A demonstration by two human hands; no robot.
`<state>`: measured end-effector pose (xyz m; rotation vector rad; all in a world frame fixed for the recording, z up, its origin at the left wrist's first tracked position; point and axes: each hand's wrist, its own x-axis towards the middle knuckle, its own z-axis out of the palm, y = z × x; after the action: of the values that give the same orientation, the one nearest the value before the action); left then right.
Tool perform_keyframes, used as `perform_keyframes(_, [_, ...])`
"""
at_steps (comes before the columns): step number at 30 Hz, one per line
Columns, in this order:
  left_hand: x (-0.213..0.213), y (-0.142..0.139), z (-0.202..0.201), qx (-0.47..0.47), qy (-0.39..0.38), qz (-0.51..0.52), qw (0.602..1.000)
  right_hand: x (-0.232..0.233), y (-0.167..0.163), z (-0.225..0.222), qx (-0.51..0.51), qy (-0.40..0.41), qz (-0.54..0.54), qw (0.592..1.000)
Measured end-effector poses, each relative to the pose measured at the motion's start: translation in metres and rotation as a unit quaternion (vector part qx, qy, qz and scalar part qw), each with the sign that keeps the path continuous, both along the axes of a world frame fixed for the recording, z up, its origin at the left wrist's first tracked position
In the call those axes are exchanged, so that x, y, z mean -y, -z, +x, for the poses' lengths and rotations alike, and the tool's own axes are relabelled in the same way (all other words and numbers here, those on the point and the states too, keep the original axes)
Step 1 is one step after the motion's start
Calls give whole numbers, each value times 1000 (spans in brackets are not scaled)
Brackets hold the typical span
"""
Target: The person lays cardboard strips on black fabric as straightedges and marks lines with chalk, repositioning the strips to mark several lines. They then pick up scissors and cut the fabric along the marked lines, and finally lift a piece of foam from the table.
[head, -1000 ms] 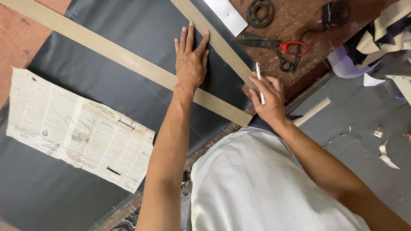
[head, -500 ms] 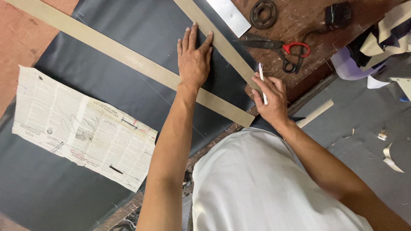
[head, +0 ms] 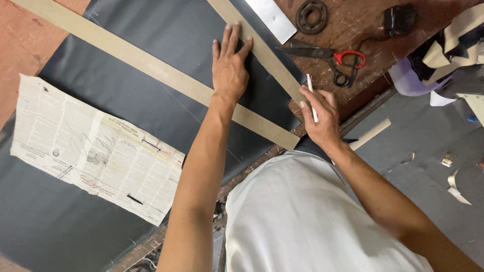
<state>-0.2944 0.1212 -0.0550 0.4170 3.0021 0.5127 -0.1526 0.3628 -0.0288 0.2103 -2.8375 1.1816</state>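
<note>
My left hand (head: pixel 231 66) lies flat, fingers spread, on a dark grey sheet (head: pixel 126 85) that covers the table, pressing on a long tan strip (head: pixel 151 65) laid across it. A second tan strip (head: pixel 262 50) runs diagonally to the right of that hand. My right hand (head: pixel 318 117) grips a thin white marking stick (head: pixel 311 95) near the lower end of that second strip, at the sheet's edge.
A torn newspaper page (head: pixel 96 151) lies on the sheet at the left. Red-handled scissors (head: pixel 333 56), a metal ruler (head: pixel 269 17), a dark ring (head: pixel 311 15) and a black object (head: pixel 400 20) sit on the brown tabletop. Fabric scraps (head: pixel 448 45) lie at the right, above a grey floor.
My left hand has stayed pressed on the strip. My right hand with the white stick has shifted slightly along the diagonal strip's lower end. The view has drifted a little.
</note>
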Motion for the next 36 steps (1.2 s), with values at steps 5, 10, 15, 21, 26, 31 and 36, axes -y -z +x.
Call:
perform_keyframes(5, [0,8,-6,-18,-1,17,1000,18,-6,-14,4,-51,-10,999])
perform_keyframes(10, [-5,7,-13,-58,-25,49,997,35,-11,-32,4,-95,-23,995])
perform_keyframes(15, [-8,5,-22,-55,-37,52,996,41,-11,-41,-21,-109,3,994])
perform_keyframes(21, [-6,4,-27,-65,-38,49,996,46,-6,-40,-26,-98,15,995])
perform_keyframes(26, [-4,5,-27,-77,-34,60,995,58,0,-40,-43,-91,49,994])
perform_keyframes(31, [-5,4,-29,-81,-28,47,995,75,5,-49,-66,-79,60,993])
perform_keyframes(36, [-5,3,-30,-70,-24,31,997,96,9,-69,-76,-61,57,994])
